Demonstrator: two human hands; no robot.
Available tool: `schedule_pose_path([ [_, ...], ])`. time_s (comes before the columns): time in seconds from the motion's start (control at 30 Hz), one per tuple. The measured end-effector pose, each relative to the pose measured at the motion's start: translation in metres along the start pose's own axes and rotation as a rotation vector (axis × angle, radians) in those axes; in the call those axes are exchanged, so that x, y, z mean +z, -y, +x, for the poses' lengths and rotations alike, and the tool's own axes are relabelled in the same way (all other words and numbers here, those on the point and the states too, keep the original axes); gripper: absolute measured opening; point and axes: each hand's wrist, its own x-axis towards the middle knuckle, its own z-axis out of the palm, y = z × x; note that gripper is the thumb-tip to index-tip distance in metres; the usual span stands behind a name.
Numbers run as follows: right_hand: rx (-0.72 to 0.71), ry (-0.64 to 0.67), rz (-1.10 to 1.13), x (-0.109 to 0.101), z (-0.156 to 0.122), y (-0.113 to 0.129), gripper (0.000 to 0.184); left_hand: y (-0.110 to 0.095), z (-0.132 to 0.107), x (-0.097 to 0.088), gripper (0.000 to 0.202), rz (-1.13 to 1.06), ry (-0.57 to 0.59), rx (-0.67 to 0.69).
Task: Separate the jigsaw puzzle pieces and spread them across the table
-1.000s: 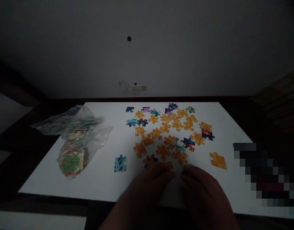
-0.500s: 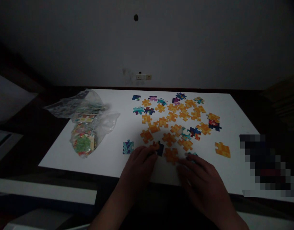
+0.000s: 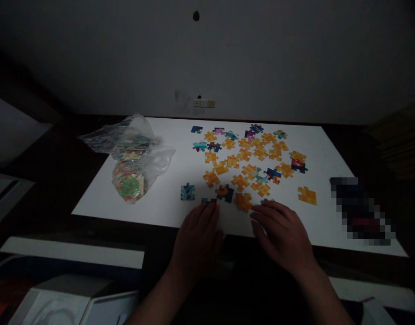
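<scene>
Both hands lie palm down at the near edge of the white surface point(image 3: 102, 198), fingers stretched forward toward the spread of puzzle pieces. The left hand point(image 3: 198, 234) has its fingers loosely spread and flat, gripping nothing; its fingertips touch a small teal piece point(image 3: 207, 200) that lies flat, its longer side running left to right. Just beyond that piece sits a dark blue piece with an orange patch point(image 3: 225, 192), and to the left, a little apart, a blue and teal piece point(image 3: 187, 192) lies by itself, standing roughly square to the near edge. The right hand point(image 3: 283, 232) is also flat and open, fingers splayed, with the fingertips just beside an orange piece point(image 3: 244, 201); another teal piece peeks out at its fingertips, mostly hidden. Farther back lies the scatter of orange pieces point(image 3: 248, 155), mixed with blue, teal and purple ones, and one orange piece point(image 3: 307, 195) sits apart on the right. On the left of the surface rests a clear plastic bag point(image 3: 132, 158) holding colourful pieces
</scene>
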Motion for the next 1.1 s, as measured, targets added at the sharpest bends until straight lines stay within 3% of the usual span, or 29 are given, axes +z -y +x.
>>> schedule_pose_path([
  [0.33,0.012,-0.047,0.031,-0.005,0.006,0.005,0.025,-0.005,-0.006,0.001,0.054,-0.001,0.066,-0.010],
  [0.47,0.049,-0.097,0.075,-0.003,0.032,0.022,0.026,-0.013,-0.009,0.005,0.053,0.005,0.091,0.011],
  [0.6,0.151,0.055,0.033,0.013,0.073,0.031,0.039,-0.015,-0.007,0.001,0.059,-0.085,0.107,0.065],
  [0.73,0.199,0.245,0.011,0.025,0.101,0.030,0.056,0.007,-0.004,-0.011,0.052,-0.114,0.030,-0.009],
  [0.87,0.211,0.311,0.014,0.024,0.108,0.028,0.051,0.047,0.006,-0.021,0.036,0.011,-0.085,-0.186],
  [0.97,0.165,0.318,0.043,0.024,0.108,0.026,0.046,0.069,0.020,-0.026,0.038,0.074,-0.057,-0.270],
  [1.1,0.144,0.318,0.046,0.030,0.108,0.023,0.045,0.083,0.037,-0.029,0.058,0.111,0.017,-0.316],
])
